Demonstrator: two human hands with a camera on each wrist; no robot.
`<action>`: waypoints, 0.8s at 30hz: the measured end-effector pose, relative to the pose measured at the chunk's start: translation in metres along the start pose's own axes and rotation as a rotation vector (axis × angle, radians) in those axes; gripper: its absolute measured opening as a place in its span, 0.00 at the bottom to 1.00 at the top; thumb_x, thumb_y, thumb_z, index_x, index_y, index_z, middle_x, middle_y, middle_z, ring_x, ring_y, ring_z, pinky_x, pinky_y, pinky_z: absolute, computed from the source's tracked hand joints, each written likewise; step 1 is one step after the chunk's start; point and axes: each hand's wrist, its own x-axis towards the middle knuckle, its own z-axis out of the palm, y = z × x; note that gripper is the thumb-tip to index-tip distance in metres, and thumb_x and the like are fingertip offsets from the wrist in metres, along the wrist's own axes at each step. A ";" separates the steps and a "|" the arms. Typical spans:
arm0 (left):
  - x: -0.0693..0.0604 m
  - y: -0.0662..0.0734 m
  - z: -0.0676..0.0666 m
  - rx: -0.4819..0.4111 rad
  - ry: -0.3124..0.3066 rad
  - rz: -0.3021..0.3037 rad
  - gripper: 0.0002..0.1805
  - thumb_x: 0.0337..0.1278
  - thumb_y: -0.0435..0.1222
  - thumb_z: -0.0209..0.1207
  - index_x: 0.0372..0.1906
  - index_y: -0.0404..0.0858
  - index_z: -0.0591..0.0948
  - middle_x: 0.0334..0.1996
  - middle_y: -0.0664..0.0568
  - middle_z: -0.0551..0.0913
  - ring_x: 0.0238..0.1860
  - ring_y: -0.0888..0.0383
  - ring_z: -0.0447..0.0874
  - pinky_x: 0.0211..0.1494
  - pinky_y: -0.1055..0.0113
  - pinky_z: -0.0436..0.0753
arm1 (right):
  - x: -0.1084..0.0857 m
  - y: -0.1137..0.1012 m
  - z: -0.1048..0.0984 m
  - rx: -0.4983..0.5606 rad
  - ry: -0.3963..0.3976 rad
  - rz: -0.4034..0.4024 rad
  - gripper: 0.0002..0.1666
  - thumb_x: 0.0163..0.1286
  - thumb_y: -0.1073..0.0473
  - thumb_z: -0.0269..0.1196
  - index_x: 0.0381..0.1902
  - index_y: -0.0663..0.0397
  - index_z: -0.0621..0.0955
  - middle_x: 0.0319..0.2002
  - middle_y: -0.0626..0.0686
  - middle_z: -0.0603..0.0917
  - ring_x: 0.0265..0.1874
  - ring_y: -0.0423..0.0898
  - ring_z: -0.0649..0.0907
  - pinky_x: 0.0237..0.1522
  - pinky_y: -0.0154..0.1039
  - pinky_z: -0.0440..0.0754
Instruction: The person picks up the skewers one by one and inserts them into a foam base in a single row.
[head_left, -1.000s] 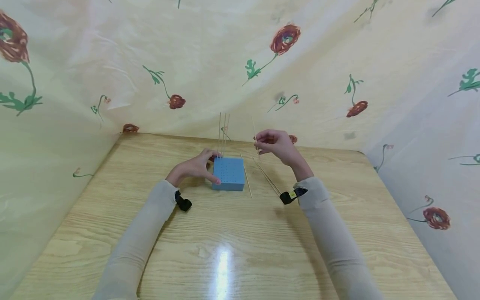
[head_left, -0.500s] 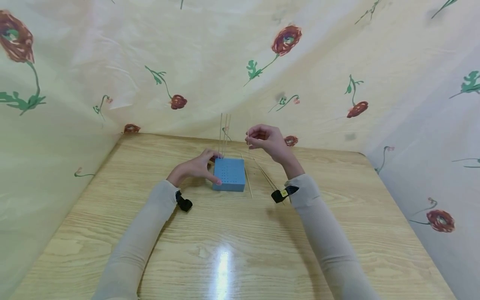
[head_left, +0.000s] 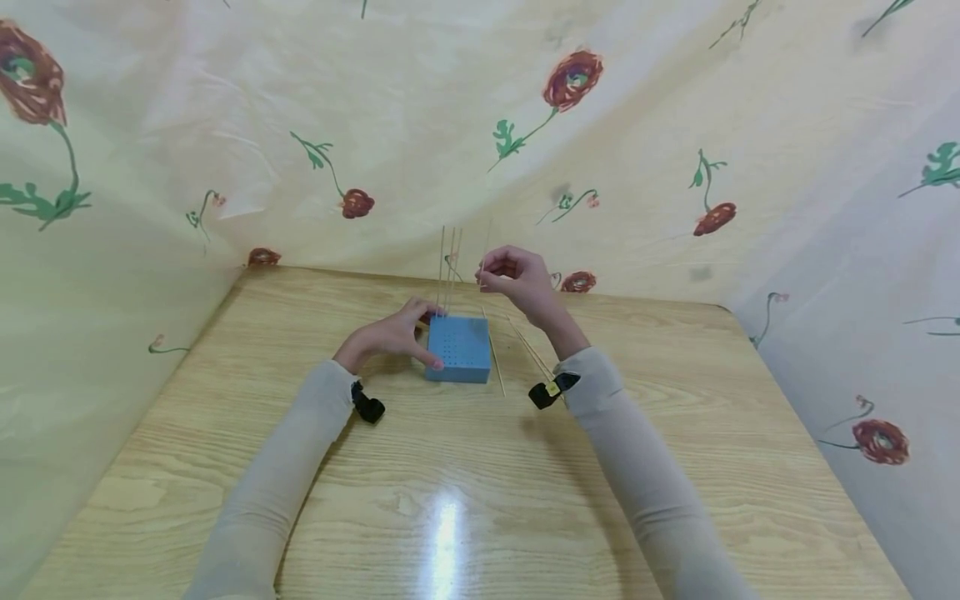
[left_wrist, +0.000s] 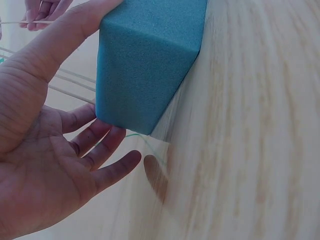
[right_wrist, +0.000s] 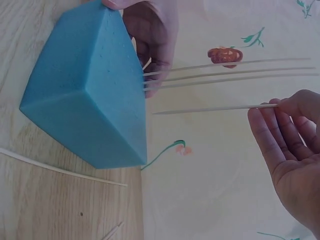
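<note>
Pinching a stick [right_wrist: 215, 109] near-upright w/ thumb & fingertips, R hand [head_left: 519, 282] is hovering far & right of block [head_left: 469, 338] while L hand [head_left: 388, 335] is clamping its left side, prob. for steadiness.

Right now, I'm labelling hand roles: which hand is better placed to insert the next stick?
Probably the right hand: it pinches a stick pointing down near the blue block; the left hand grips the block.

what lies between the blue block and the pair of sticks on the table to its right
A single thin stick lies between the blue block and the pair of sticks, as the head view shows.
</note>
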 end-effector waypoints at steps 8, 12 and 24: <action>0.001 0.002 0.001 -0.001 0.005 0.012 0.51 0.49 0.43 0.78 0.76 0.41 0.62 0.70 0.42 0.56 0.72 0.43 0.59 0.75 0.45 0.64 | 0.003 0.005 0.008 -0.002 -0.006 -0.026 0.08 0.71 0.69 0.64 0.44 0.71 0.79 0.38 0.56 0.85 0.40 0.53 0.86 0.46 0.43 0.88; 0.002 0.002 0.000 -0.002 0.005 0.006 0.51 0.48 0.42 0.78 0.76 0.41 0.62 0.70 0.42 0.56 0.72 0.43 0.59 0.75 0.45 0.64 | 0.006 0.007 0.010 -0.017 -0.007 -0.048 0.10 0.72 0.68 0.64 0.45 0.72 0.79 0.41 0.65 0.85 0.39 0.51 0.86 0.46 0.44 0.88; 0.006 0.002 -0.001 0.003 0.008 0.001 0.51 0.49 0.43 0.78 0.76 0.41 0.62 0.71 0.42 0.56 0.73 0.43 0.59 0.75 0.45 0.64 | 0.014 0.009 0.014 -0.007 -0.004 -0.056 0.05 0.71 0.70 0.63 0.43 0.68 0.80 0.40 0.59 0.84 0.44 0.64 0.84 0.44 0.37 0.87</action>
